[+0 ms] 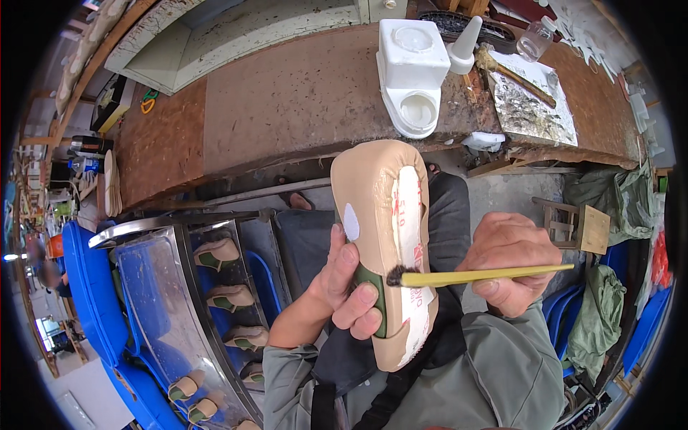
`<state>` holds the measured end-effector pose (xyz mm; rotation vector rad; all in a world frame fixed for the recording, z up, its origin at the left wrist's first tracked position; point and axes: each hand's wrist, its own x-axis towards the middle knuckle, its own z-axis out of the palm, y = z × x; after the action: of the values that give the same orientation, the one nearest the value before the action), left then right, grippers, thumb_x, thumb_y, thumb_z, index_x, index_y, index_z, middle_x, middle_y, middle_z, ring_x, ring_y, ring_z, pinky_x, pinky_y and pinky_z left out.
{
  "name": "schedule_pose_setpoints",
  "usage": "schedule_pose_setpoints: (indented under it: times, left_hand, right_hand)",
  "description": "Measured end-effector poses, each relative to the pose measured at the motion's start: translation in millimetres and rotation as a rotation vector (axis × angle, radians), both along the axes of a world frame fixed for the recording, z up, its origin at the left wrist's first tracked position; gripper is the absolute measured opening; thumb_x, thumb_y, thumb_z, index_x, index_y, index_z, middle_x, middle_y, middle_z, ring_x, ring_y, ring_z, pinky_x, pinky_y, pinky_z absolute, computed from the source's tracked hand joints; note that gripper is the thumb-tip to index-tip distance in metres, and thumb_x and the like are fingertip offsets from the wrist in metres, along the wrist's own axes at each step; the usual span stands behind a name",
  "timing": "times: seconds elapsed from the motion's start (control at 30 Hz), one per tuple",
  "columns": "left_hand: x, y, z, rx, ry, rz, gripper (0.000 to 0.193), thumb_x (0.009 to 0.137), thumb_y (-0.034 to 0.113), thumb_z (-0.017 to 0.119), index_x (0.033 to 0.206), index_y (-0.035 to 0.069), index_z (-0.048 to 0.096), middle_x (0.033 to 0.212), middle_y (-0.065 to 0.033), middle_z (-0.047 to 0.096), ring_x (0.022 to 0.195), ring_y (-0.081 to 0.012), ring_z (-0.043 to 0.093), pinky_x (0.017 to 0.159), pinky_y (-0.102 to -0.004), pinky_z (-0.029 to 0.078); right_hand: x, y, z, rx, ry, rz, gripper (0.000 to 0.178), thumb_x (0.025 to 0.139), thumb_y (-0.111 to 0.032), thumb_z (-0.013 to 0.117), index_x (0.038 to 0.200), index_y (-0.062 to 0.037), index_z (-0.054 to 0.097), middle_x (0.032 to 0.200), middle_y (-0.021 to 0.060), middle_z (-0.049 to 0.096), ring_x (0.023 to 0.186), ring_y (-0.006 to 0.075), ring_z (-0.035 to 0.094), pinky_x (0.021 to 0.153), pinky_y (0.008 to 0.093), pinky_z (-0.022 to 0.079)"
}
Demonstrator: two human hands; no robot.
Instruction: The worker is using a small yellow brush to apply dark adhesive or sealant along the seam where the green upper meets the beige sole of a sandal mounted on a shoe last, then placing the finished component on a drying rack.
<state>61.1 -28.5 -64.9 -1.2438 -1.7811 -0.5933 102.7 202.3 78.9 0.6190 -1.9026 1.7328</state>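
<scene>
My left hand (pixel 350 294) grips a tan and green shoe upper (pixel 362 172) stretched over a last, turned so its underside faces right. A white insole board (pixel 412 244) with red print shows along that underside, framed by the folded tan edge. My right hand (pixel 507 261) is closed around a thin yellow-handled brush (pixel 487 274). The brush's dark bristles touch the rim of the upper, near the green part. Some of the left fingers are hidden behind the shoe.
On the brown workbench (pixel 287 93) stand a white plastic dispenser (pixel 412 64), a white nozzle bottle (pixel 466 44), a clear jar (pixel 535 39) and a hammer (pixel 523 79) on a stained sheet. A rack (pixel 172 287) with several similar shoes (pixel 231 297) is at left. A wooden stool (pixel 593 229) stands right.
</scene>
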Motion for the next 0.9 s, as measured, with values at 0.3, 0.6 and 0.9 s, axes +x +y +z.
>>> schedule_pose_setpoints:
  times: [0.3, 0.6, 0.9]
  left_hand:
    - [-4, 18, 28, 0.027, 0.044, -0.016, 0.072, 0.077, 0.009, 0.069, 0.127, 0.003, 0.019, 0.125, -0.0158, 0.029, 0.117, -0.0460, 0.044, 0.093, -0.0601, 0.045]
    - [-2, 22, 44, 0.040, 0.042, 0.010, 0.065, 0.078, 0.008, 0.067, 0.125, 0.003, 0.021, 0.125, -0.0163, 0.031, 0.114, -0.0469, 0.046, 0.092, -0.0606, 0.045]
    - [-3, 28, 59, 0.055, 0.043, 0.008, 0.059, 0.080, 0.008, 0.065, 0.122, 0.003, 0.024, 0.125, -0.0169, 0.033, 0.111, -0.0479, 0.049, 0.092, -0.0610, 0.045]
  right_hand:
    - [-12, 3, 1, 0.048, 0.071, -0.159, 0.012, 0.073, -0.002, 0.068, 0.082, 0.0045, 0.065, 0.072, 0.0141, 0.065, 0.059, 0.0206, 0.061, 0.050, 0.0281, 0.046]
    - [12, -9, -5, -0.008, 0.149, -0.139, 0.016, 0.070, 0.001, 0.069, 0.085, 0.0048, 0.065, 0.071, 0.0147, 0.066, 0.057, 0.0234, 0.063, 0.051, 0.0312, 0.046]
    - [33, -11, -14, -0.019, 0.157, -0.168, 0.017, 0.071, -0.001, 0.069, 0.086, 0.0048, 0.063, 0.071, 0.0142, 0.066, 0.059, 0.0243, 0.065, 0.052, 0.0316, 0.048]
